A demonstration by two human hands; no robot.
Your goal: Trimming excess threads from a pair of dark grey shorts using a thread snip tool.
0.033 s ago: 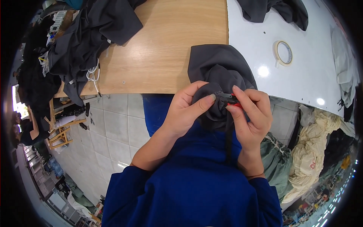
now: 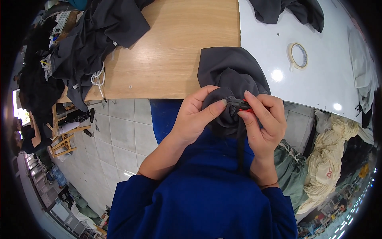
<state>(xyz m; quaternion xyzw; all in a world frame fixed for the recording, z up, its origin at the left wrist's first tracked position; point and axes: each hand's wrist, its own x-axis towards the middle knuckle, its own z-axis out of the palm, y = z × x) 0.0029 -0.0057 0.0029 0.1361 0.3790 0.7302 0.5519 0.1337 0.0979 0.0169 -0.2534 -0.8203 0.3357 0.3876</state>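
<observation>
Pinched between the thumb and fingers of my left hand [image 2: 201,113] is a bunched part of a dark grey garment [image 2: 234,65]. The rest of the cloth lies over the table's front edge, with a dark strip hanging toward my blue shirt. My right hand [image 2: 264,121] is closed on small thread snips [image 2: 245,110] with red handles, held between thumb and index finger. Their dark blades point left and touch the gathered cloth beside my left thumb tip. Exactly what lies between the blades is too small to make out.
A roll of masking tape [image 2: 298,55] lies on the white tabletop [image 2: 262,44], right of the wooden tabletop [image 2: 179,40]. Dark garments [image 2: 95,40] with white cords [image 2: 97,77] heap at left. Cream cloth [image 2: 324,159] and a green sack [image 2: 289,171] stand at right. Another person [image 2: 32,135] is far left.
The blades of the snips have come closer together at the cloth. Both hands and the garment stay in the same place.
</observation>
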